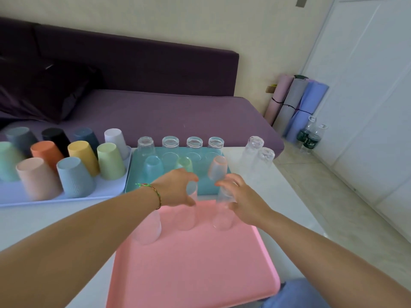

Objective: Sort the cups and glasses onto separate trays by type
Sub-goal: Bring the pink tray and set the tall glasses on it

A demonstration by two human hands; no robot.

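Observation:
A pink tray (195, 267) lies nearest me with three clear tall glasses upside down along its far edge. My left hand (175, 187) grips the middle glass (185, 215) from above. My right hand (242, 200) grips the right glass (222, 215). The third glass (148, 230) stands partly hidden under my left forearm. Behind, a teal tray (208, 187) holds several short clear glasses (170, 143) and tinted glasses (219, 167). A white tray (20, 194) at the left carries several coloured plastic cups (74, 176), all upside down.
Two clear textured glasses (255, 152) stand on the white table to the right of the teal tray. A purple sofa runs behind the table. Rolled mats and two water bottles (310, 137) are on the floor at the right.

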